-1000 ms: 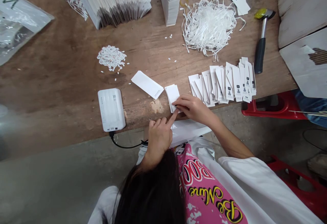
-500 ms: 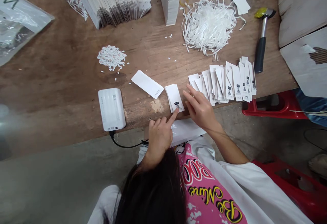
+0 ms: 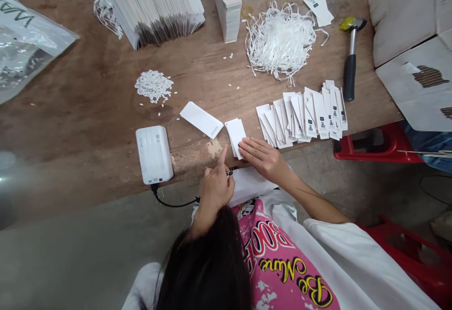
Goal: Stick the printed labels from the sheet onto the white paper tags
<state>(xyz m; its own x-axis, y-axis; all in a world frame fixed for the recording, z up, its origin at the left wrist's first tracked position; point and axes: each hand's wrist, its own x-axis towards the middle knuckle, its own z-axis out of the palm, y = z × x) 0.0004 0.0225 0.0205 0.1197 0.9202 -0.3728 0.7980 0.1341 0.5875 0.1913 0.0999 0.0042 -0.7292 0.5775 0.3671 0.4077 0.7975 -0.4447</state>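
My right hand (image 3: 263, 157) lies with its fingers flat and together over the lower end of a small stack of white paper tags (image 3: 235, 133), covering most of their print. Just left of it, at the table's front edge, my left hand (image 3: 217, 183) has its index finger stretched out and the other fingers curled. A small dark print shows beside the left hand, and I cannot tell what it belongs to. One longer white card stack (image 3: 201, 119) lies at an angle beyond the left fingertip. To the right, many overlapping printed tags (image 3: 300, 117) form a row.
White strings (image 3: 280, 41) lie heaped behind the tag row, with a hammer (image 3: 349, 60) to their right. A white power bank (image 3: 154, 154) with a black cable and a pile of small white pieces (image 3: 153, 85) are at left. Card stacks (image 3: 228, 11) stand at the back.
My right hand has moved left onto the small tag stack. My left hand has drawn back off it to the left, its index finger still stretched out. The view has shifted slightly.
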